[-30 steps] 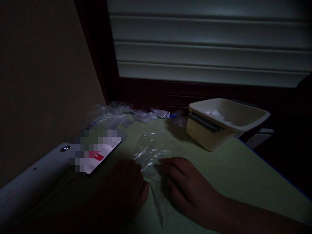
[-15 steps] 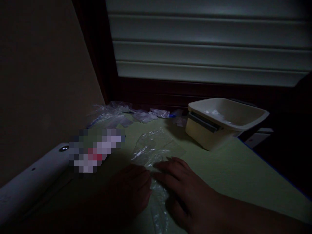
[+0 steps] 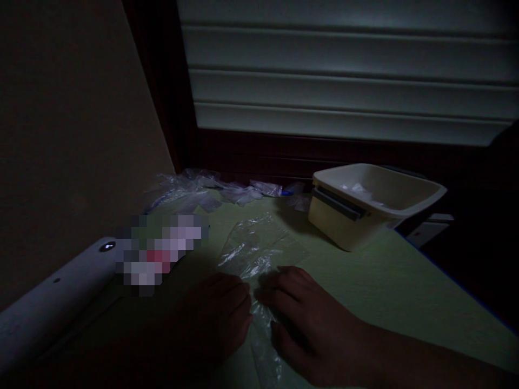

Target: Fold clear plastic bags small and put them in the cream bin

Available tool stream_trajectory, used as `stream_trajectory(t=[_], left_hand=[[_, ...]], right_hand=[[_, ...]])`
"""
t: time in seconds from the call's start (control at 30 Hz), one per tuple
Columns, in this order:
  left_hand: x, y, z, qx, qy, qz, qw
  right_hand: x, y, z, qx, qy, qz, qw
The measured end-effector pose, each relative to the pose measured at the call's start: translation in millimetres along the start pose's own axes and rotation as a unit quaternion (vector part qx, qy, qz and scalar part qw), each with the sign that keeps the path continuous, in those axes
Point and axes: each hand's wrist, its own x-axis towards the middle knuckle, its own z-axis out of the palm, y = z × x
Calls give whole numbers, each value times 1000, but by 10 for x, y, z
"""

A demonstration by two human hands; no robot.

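Note:
A clear, crumpled plastic bag (image 3: 259,246) lies on the pale green tabletop, narrowing where it runs between my hands toward the near edge. My left hand (image 3: 223,313) is closed at its left side, with curled fingers against the gathered plastic. Dim light hides that thumb. From the right, my right hand (image 3: 308,319) bends its fingers onto the same narrow part. Its thumb rests lower, beside the bag's near end. The fingertips of both hands almost meet over the plastic.
A cream bin (image 3: 344,221) with grey handles stands at the right, some clear plastic inside. Several plastic bags (image 3: 194,189) lie along the back edge. On the left are a long white object (image 3: 60,297) and a blurred-out item (image 3: 162,251). Slatted shutters (image 3: 344,81) rise behind.
The fingers of my right hand have drawn in and curled more, and its thumb has come up a little. My left hand and the bag have hardly moved.

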Motion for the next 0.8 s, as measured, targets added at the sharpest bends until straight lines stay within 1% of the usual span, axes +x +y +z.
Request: stream_trajectory(t=[0.13, 0.23, 0.37, 0.5, 0.63, 0.73, 0.8], left_hand=[[-17, -14, 18, -24, -2, -13, 1000], [-13, -26, 10, -42, -21, -29, 998], [1, -37, -7, -50, -29, -22, 998], [-9, -45, 3, -53, -13, -21, 998], [-27, -43, 2, -65, -20, -25, 997], [-33, -34, 2, -64, -5, -16, 998], [-38, -30, 12, -60, -9, -15, 998]], right_hand=[[-2, 9, 19, -8, 14, -6, 1000], [-8, 15, 18, -10, 17, -6, 1000], [-20, 31, 29, -16, 19, 5, 1000], [-19, 47, 50, -25, 31, 0, 999], [-11, 40, 42, -25, 42, 0, 999], [-8, 27, 27, -19, 57, -7, 998], [-6, 21, 19, -20, 59, -14, 998]])
